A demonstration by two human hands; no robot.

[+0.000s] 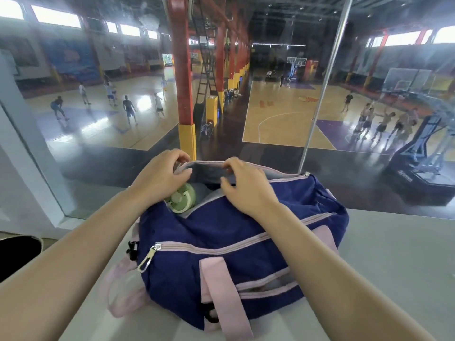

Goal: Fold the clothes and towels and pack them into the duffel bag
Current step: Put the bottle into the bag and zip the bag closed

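The duffel bag [236, 242] shows no readable writing. The left hand [161, 174] and right hand [243, 185] both pinch its open far rim, beside a green bottle [181, 199].

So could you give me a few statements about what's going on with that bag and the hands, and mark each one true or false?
1. The duffel bag is blue with pink trim and straps. True.
2. The bag's top opening is zipped shut. False: it is open, and the inside shows.
3. A green bottle sits inside the bag at the left end of the opening. True.
4. The right hand rests flat on the table. False: it is at the bag's opening, fingers on the far edge.
5. The left hand is at the bag's opening, above the bottle. True.
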